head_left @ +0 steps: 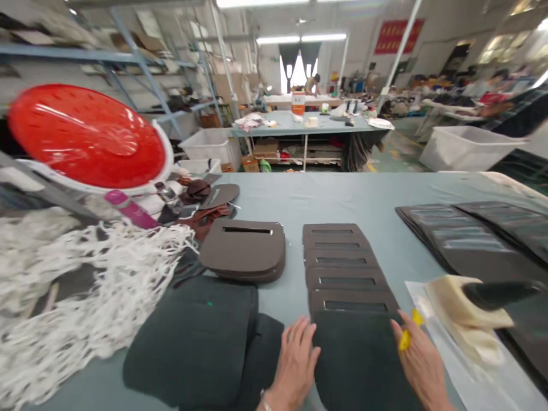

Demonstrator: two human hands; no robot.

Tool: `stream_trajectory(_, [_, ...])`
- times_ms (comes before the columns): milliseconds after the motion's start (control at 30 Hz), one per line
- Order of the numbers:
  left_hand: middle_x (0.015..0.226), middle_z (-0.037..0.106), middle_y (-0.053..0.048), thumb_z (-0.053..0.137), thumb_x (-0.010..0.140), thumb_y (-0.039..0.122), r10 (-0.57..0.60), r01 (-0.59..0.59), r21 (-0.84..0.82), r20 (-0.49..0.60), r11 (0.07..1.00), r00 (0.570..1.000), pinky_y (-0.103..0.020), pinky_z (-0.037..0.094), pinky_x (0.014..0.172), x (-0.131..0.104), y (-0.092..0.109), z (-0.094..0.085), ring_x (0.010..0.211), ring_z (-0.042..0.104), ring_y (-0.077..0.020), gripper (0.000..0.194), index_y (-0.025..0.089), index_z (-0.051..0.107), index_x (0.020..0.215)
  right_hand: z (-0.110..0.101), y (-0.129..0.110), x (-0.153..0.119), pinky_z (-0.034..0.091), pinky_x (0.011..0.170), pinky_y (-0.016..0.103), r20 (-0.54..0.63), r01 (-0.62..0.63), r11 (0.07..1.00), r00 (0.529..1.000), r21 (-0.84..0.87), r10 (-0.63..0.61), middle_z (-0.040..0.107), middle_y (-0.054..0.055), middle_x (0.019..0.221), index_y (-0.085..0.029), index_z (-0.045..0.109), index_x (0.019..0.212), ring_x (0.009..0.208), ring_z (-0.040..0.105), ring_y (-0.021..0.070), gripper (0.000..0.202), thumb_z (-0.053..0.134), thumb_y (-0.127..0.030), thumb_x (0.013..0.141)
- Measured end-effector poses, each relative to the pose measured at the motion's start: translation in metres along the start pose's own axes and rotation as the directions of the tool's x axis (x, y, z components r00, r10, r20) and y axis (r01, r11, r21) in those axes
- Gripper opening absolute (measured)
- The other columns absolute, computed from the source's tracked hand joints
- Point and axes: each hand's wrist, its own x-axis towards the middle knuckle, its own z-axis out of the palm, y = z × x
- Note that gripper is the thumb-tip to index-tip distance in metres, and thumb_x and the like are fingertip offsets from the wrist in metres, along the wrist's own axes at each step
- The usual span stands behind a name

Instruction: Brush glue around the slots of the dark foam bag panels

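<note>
My left hand lies flat with its fingers stretched out, at the left edge of a dark green fabric panel. At that panel's right edge is my right hand, its fingers closed around a small yellow object, partly hidden and of a kind I cannot make out. The panel covers the near end of an overlapping row of brown slotted panels. To the left lies a stack of dark green fabric pieces. Beyond it sits a stack of brown rounded panels with a slot.
A cream block with a black handle rests on a white sheet at right. More brown slotted panels lie behind it. White netting, a purple bottle and a large red oval basin occupy the left side.
</note>
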Motion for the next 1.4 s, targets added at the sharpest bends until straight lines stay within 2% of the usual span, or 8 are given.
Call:
stream_trajectory(300, [0.133, 0.05, -0.01, 0.038, 0.091, 0.022, -0.235, 0.254, -0.007, -0.405, 0.967, 0.883, -0.046, 0.034, 0.108, 0.064, -0.161, -0.108, 0.132, 0.036, -0.0225, 0.035, 0.02, 0.049, 0.124, -0.002, -0.313, 0.12, 0.047, 0.061, 0.028, 0.134, -0.063, 0.574, 0.988, 0.816, -0.082, 0.064, 0.007, 0.092, -0.019, 0.061, 0.103, 0.071, 0.059, 0.0183, 0.036, 0.053, -0.049, 0.085])
stream_trajectory(467, [0.132, 0.051, -0.011, 0.04, 0.089, 0.017, -0.235, 0.287, 0.064, -0.417, 0.956, 0.878, -0.049, 0.036, 0.107, 0.077, -0.22, -0.112, 0.128, 0.04, -0.0254, 0.038, 0.019, 0.05, 0.125, 0.043, -0.489, 0.135, 0.043, 0.054, 0.022, 0.242, -0.101, 0.374, 0.903, 0.922, -0.354, 0.063, 0.0, 0.074, -0.019, 0.064, 0.088, 0.059, 0.055, 0.0123, 0.02, 0.059, -0.036, 0.078])
stream_trajectory(600, [0.109, 0.062, -0.009, 0.047, 0.086, 0.015, -0.236, 0.299, 0.099, -0.406, 0.949, 0.883, -0.047, 0.044, 0.098, 0.076, -0.237, -0.104, 0.107, 0.054, -0.0245, 0.034, 0.019, 0.057, 0.117, 0.085, -0.558, 0.142, 0.039, 0.052, 0.019, 0.264, 0.006, 0.412, 0.759, 0.911, -0.595, 0.062, -0.004, 0.066, -0.02, 0.066, 0.082, 0.054, 0.052, 0.0096, 0.013, 0.057, -0.026, 0.074])
stream_trajectory(667, [0.112, 0.061, -0.007, 0.049, 0.086, 0.016, -0.242, 0.3, 0.069, -0.437, 0.951, 0.866, -0.045, 0.045, 0.097, 0.075, -0.24, -0.104, 0.11, 0.053, -0.0231, 0.032, 0.022, 0.058, 0.116, 0.103, -0.573, 0.16, 0.04, 0.053, 0.02, 0.247, 0.066, 0.445, 0.756, 0.893, -0.607, 0.061, -0.004, 0.063, -0.02, 0.066, 0.08, 0.053, 0.052, 0.01, 0.013, 0.057, -0.027, 0.073])
stream_trajectory(800, [0.126, 0.055, -0.003, 0.047, 0.088, 0.018, -0.243, 0.285, 0.018, -0.473, 0.958, 0.847, -0.041, 0.044, 0.1, 0.078, -0.241, -0.108, 0.123, 0.045, -0.0207, 0.033, 0.027, 0.056, 0.119, 0.125, -0.592, 0.204, 0.042, 0.06, 0.024, 0.046, 0.127, 0.574, 0.96, 0.809, -0.277, 0.063, -0.001, 0.067, -0.019, 0.065, 0.082, 0.058, 0.056, 0.0138, 0.019, 0.052, -0.033, 0.078])
stream_trajectory(933, [0.125, 0.056, -0.003, 0.048, 0.088, 0.02, -0.265, 0.305, 0.012, -0.463, 0.952, 0.846, -0.041, 0.045, 0.099, 0.079, -0.242, -0.111, 0.12, 0.048, -0.0204, 0.032, 0.027, 0.057, 0.118, 0.132, -0.593, 0.218, 0.044, 0.064, 0.025, -0.011, 0.153, 0.615, 0.974, 0.774, -0.228, 0.065, 0.0, 0.068, -0.021, 0.065, 0.082, 0.061, 0.06, 0.0158, 0.022, 0.052, -0.038, 0.079])
stream_trajectory(1233, [0.128, 0.056, -0.005, 0.041, 0.091, 0.021, -0.247, 0.284, 0.047, -0.371, 0.958, 0.895, -0.041, 0.04, 0.101, 0.079, -0.235, -0.123, 0.123, 0.045, -0.0212, 0.033, 0.026, 0.057, 0.119, 0.099, -0.404, 0.233, 0.043, 0.066, 0.03, -0.115, -0.171, 0.904, 0.966, 0.391, 0.233, 0.067, 0.007, 0.066, -0.018, 0.063, 0.07, 0.065, 0.063, 0.0226, 0.028, 0.046, -0.04, 0.074])
stream_trajectory(1400, [0.129, 0.055, -0.008, 0.041, 0.091, 0.022, -0.193, 0.247, 0.11, -0.363, 0.963, 0.912, -0.043, 0.038, 0.1, 0.08, -0.235, -0.12, 0.123, 0.044, -0.0247, 0.034, 0.023, 0.056, 0.121, 0.081, -0.37, 0.215, 0.042, 0.063, 0.026, -0.103, -0.2, 0.862, 0.955, 0.465, 0.277, 0.066, 0.004, 0.065, -0.019, 0.062, 0.071, 0.061, 0.062, 0.0187, 0.025, 0.048, -0.039, 0.077])
